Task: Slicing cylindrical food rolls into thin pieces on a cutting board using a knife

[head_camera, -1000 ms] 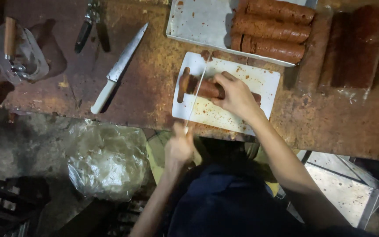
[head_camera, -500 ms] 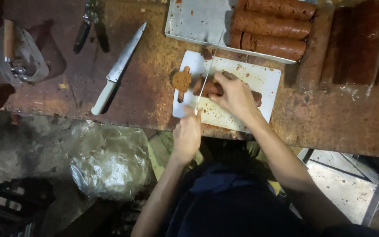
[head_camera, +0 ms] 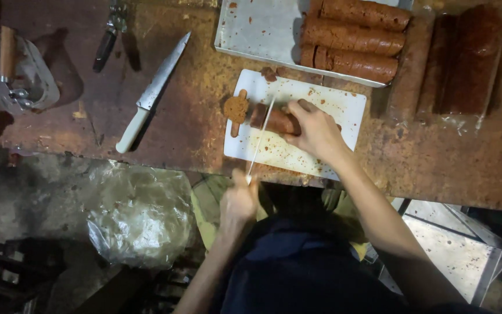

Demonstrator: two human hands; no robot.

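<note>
Head view, looking straight down at a rusty brown worktable (head_camera: 193,125) with a white cutting board (head_camera: 321,151) near its front edge. On the board lies a brown log (head_camera: 274,120) of dense, reddish-brown stuff, and just left of its cut end a round slice (head_camera: 236,108) lies flat, apart from the log by a small gap.

The right hand (head_camera: 316,129) rests on top of the log, fingers curled over it and pressing it to the board. The left hand (head_camera: 238,200) is off the front edge of the table, closed around the handle of a thin knife (head_camera: 261,137) — its narrow blade runs up and across the board and meets the log at its left end, between the log and the loose slice. The two hands are well apart, each clamped on its own thing.

Behind the board stands a metal tray (head_camera: 257,32) with three more brown logs (head_camera: 350,38) stacked at its right side, the left part bare but smeared. To the right of the tray lies a darker wrapped block (head_camera: 466,58).

Left of the board, a second knife with a white handle (head_camera: 152,93) lies slantwise on the table, untouched. Beyond it lie dark-handled pliers or scissors (head_camera: 107,40) — which, I cannot tell — and at the far left a clear plastic tub (head_camera: 30,87) holding a wooden-handled tool. Below the table edge sits a crumpled clear plastic bag (head_camera: 137,215).
</note>
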